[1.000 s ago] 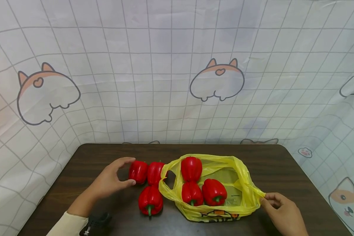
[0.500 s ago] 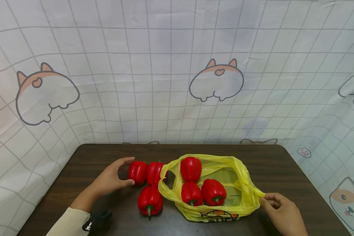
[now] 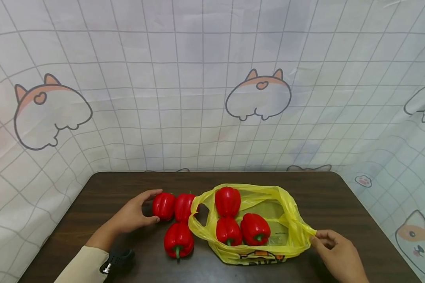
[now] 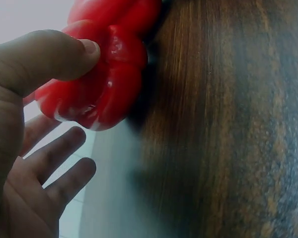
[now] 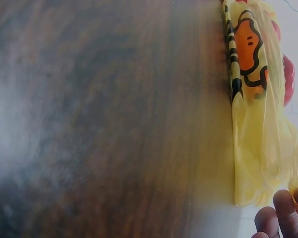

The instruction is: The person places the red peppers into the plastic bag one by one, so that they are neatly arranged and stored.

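Observation:
In the head view, my left hand [image 3: 134,212] has thumb and forefinger on either side of a glossy red bell pepper [image 3: 163,206], the leftmost one on the table. The left wrist view shows the thumb pressed on that pepper [image 4: 97,84], other fingers spread behind it. Two more red bell peppers lie close by, one beside it [image 3: 183,208] and one nearer [image 3: 178,240]. A yellow plastic bag [image 3: 230,257] lies with its mouth wide, three red peppers [image 3: 255,229] inside. My right hand [image 3: 340,251] pinches the bag's right edge between thumb and fingers.
Everything rests on a dark wood-grain table [image 3: 315,196]. A white grid-patterned cloth [image 3: 184,98] with cartoon dogs hangs behind and at the sides. A black object [image 3: 118,257], perhaps the wrist camera's mount, sits beside my left wrist.
The head view has shifted slightly. My left forefinger and thumb stay around the leftmost pepper with hardly any movement, and my right hand keeps holding the bag's edge.

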{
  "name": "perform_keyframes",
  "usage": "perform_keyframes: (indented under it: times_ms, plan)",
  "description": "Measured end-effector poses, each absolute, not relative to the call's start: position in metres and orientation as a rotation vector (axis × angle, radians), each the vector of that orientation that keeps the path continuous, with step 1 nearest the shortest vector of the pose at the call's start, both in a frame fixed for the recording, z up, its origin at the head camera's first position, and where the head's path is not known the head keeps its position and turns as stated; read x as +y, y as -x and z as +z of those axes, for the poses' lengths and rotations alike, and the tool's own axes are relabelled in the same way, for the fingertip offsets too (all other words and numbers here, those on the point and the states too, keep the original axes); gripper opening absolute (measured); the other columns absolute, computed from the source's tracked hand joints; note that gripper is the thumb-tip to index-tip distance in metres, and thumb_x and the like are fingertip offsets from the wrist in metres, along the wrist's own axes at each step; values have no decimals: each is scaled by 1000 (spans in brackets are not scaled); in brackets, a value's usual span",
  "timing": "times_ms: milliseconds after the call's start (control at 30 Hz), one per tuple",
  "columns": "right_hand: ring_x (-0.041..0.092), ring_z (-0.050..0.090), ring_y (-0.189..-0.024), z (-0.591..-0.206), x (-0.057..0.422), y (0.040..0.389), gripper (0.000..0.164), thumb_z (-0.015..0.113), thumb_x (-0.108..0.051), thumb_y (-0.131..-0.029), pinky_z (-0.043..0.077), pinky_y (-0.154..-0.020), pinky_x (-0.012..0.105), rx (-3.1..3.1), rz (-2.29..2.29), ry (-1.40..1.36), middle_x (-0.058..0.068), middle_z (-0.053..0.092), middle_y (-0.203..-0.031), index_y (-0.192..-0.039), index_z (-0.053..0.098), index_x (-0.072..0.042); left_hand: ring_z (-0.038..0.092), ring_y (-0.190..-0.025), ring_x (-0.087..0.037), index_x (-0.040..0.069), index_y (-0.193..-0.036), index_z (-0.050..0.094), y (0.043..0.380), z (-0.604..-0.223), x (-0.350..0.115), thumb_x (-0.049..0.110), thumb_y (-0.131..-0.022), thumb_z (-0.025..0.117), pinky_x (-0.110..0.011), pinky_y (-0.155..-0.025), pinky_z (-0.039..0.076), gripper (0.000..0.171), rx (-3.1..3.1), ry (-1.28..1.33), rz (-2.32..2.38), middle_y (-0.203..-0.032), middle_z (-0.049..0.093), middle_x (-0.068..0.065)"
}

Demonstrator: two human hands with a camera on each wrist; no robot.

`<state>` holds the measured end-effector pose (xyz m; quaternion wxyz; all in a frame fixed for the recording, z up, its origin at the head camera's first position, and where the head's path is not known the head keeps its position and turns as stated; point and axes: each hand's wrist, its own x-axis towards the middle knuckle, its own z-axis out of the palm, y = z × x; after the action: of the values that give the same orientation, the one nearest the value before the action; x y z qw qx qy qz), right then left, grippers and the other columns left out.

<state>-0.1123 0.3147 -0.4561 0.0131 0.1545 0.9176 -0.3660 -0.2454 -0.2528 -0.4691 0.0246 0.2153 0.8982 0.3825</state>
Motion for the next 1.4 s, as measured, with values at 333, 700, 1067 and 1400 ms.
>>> perform_keyframes:
  times_ms: [333, 700, 1067, 1400]
  plan:
    - [15, 66, -79, -456, 313, 114, 54, 65, -48, -98, 52, -66, 37, 2859, -1110, -480, 0, 74, -95, -121, 67, 1, 59, -122, -36, 11, -147, 51, 244, -469, -255, 22, -80, 89, -57, -102, 48, 78, 2802, -669, 1186, -142, 57, -12]
    - [16, 67, -80, -456, 313, 114, 55, 65, -49, -98, 53, -65, 37, 2854, -1118, -495, 1, 74, -97, -122, 66, 1, 62, -116, -33, 11, -145, 54, 240, -469, -261, 23, -77, 92, -55, -95, 53, 78, 2872, -595, 1213, -138, 60, -11]
    - [15, 67, -78, -454, 313, 110, 57, 65, -50, -98, 53, -65, 36, 2850, -1139, -495, 2, 75, -96, -123, 66, 1, 64, -108, -37, 15, -147, 51, 237, -445, -258, 23, -79, 90, -52, -81, 59, 79, 2908, -562, 1292, -140, 57, -13]
    - [17, 68, -79, -454, 314, 108, 57, 65, -50, -98, 54, -65, 37, 2837, -1165, -500, 1, 75, -95, -123, 65, 1, 64, -107, -29, 17, -146, 53, 232, -423, -241, 25, -78, 91, -39, -80, 59, 79, 2914, -673, 1345, -137, 60, -6]
